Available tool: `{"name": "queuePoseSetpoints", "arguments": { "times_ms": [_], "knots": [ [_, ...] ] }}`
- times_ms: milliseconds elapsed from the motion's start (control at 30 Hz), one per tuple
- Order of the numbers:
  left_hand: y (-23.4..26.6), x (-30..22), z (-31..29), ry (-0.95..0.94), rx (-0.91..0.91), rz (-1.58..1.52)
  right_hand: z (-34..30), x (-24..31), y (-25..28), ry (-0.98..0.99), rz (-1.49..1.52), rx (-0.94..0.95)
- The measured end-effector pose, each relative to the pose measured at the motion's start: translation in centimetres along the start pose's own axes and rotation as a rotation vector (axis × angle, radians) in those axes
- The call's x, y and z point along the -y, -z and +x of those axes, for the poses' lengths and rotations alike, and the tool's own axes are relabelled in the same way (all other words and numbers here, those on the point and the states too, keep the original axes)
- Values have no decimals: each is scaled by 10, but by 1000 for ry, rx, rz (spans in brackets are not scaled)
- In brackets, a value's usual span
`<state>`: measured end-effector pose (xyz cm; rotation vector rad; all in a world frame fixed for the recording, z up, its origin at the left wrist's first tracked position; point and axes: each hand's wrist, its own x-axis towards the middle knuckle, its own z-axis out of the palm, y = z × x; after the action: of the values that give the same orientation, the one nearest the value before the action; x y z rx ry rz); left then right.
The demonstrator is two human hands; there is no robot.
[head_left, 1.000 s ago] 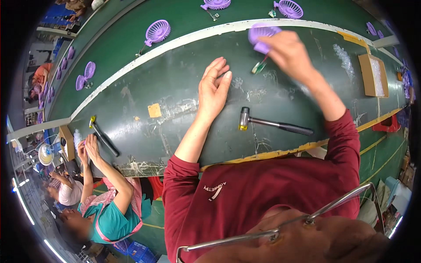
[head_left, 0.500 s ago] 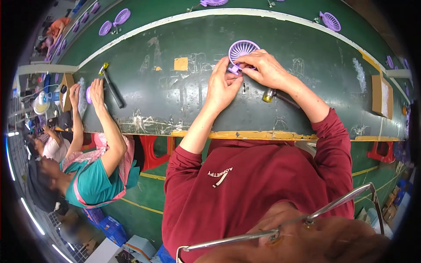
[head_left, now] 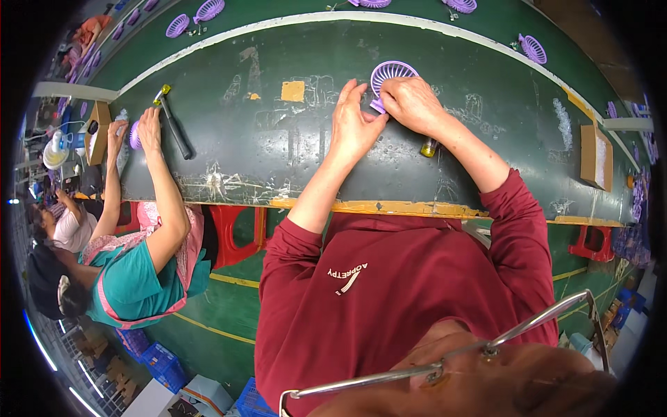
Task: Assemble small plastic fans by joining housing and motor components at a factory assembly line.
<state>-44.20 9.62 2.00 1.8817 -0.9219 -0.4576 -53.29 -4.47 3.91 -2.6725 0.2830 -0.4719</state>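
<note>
A round purple fan housing (head_left: pixel 393 69) with radial slots lies on the dark green workbench (head_left: pixel 278 146), its short stem towards me. My right hand (head_left: pixel 414 104) is closed over its near right side, with the fingers curled at the stem; the fingertips are partly hidden. Beside the stem, my left hand (head_left: pixel 354 128) has its fingers stretched and apart, the thumb close to the stem's end. I cannot tell whether that thumb touches it. A hammer with a yellow head (head_left: pixel 429 147) lies partly hidden under my right forearm.
Several purple fan parts (head_left: pixel 533 48) rest on the green strip beyond the white rail (head_left: pixel 306 26). At the left, a co-worker (head_left: pixel 139 271) handles a purple part near another hammer (head_left: pixel 175 128). A cardboard box (head_left: pixel 596 158) stands at the right.
My left fingers have come away from the stem and spread. My right hand has closed further over the housing. A small metal piece seen near my hands no longer shows. The view has shifted slightly.
</note>
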Motion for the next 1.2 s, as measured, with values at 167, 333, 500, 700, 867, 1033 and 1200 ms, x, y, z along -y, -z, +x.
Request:
{"name": "queuePoseSetpoints", "arguments": {
  "times_ms": [167,333,500,700,867,1033,1200],
  "knots": [
    [6,-1,-4,-65,-23,59,2,2,4,-40,41,17],
    [13,-7,-4,-112,-29,126,4,1,13,-88,83,74],
    [17,-6,-7,-134,-19,122,4,3,15,-85,48,117],
    [15,-6,-7,-123,42,194,2,2,14,-87,90,67],
    [13,-1,-5,-128,114,132,3,2,12,-101,88,64],
    [2,14,-6,-6,138,-138,2,1,13,-86,117,71],
    [-8,8,-13,36,137,-195,2,-1,16,-86,139,104]
  ]
}}
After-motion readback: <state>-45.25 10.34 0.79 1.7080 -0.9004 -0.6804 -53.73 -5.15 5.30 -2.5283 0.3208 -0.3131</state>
